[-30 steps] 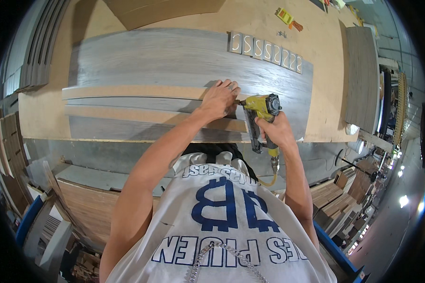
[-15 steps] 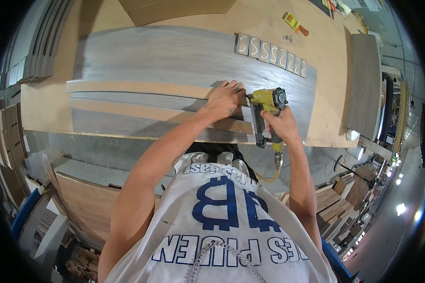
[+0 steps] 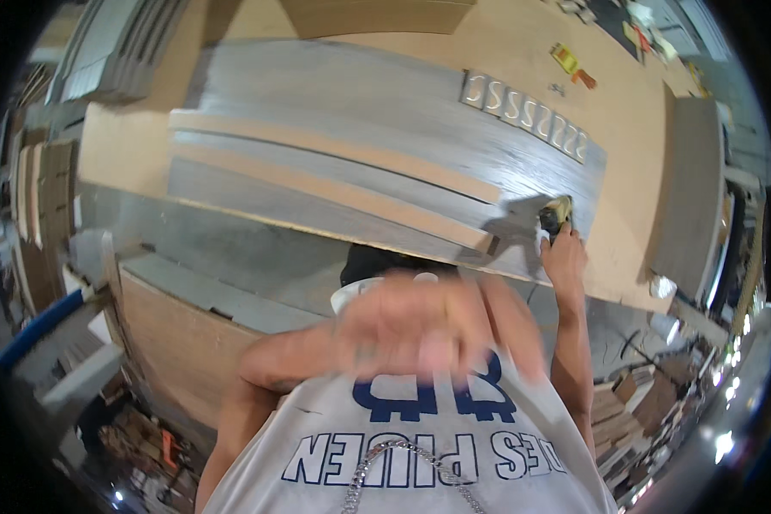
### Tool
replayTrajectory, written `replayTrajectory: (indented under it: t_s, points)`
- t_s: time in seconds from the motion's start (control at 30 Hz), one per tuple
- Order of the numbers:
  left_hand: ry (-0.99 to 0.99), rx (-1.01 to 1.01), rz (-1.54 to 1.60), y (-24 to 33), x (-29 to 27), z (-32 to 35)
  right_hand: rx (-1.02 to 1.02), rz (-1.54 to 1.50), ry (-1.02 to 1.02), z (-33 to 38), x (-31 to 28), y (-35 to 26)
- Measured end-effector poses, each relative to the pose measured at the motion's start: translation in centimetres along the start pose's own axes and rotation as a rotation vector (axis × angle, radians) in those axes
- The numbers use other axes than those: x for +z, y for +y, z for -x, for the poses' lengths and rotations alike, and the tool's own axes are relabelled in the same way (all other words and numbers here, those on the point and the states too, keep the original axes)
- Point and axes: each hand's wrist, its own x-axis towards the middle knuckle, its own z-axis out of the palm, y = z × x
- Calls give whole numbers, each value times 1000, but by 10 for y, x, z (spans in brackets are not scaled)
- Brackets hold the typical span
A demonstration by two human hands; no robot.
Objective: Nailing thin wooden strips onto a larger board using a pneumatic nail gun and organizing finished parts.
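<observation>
Blurring across the chest at 6 o'clock, the left hand (image 3: 420,330) is raised close to the camera, well apart from the desk; its grip cannot be told through the smear, and nothing shows in it. Under it lies the pale sleeveless shirt (image 3: 420,445) with dark lettering and a chain. At 3 o'clock the right hand (image 3: 565,257) reaches forward with a straight arm, its grip closed around the handle of a yellow nailer (image 3: 557,214), which sits upright with its nose on the near right corner of the grey panel (image 3: 360,94). Two tan strips (image 3: 334,150) run lengthwise along the panel, side by side with a grey band between them, their right ends stopping just short of the nailer. The panel rests on a tan desk (image 3: 634,171), whose near edge overhangs grey boards and a wooden box at 8 o'clock. Farther off, at 1 o'clock, a row of metal brackets (image 3: 527,111) lies along the panel's far edge. Beyond them, near 1 o'clock, a small yellow-and-red tool (image 3: 570,62) lies on the desk.
</observation>
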Motion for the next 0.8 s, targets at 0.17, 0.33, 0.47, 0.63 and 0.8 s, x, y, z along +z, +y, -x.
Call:
replayTrajectory:
  t_s: [0.17, 0.33, 0.47, 0.63, 0.8]
  points:
    - [-233, 525, 402, -85, 95, -13, -695, -492, 185, -26, 18, -83]
    - [-312, 637, -22, -103, 104, -18, -1088, -439, 157, -17, 27, -135]
    - [5, 717, -163, -107, 146, -4, -1129, -205, 178, 3, 36, -126]
    - [-208, 603, -185, -59, 97, 20, -1229, -217, 43, -20, 36, -112]
    - [843, 322, -491, -27, -72, 84, -1319, -335, 116, -33, 31, -115]
